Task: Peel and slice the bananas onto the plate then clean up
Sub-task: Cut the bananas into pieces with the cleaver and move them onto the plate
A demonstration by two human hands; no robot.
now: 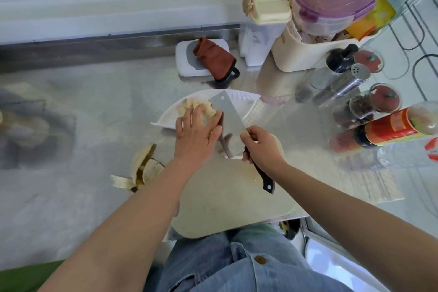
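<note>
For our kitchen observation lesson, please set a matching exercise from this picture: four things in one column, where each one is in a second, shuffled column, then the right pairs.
Things
1. cleaver
2. banana slices
3. banana peel
4. brown cloth

Places
A. on the counter, left of the cutting board
B. on the white plate
C. gripped in the right hand
D. on a white box at the back

Pairs: 1-C, 2-B, 3-A, 4-D

No wording is legible; the label print on the red can (388, 129) is too blurred.
</note>
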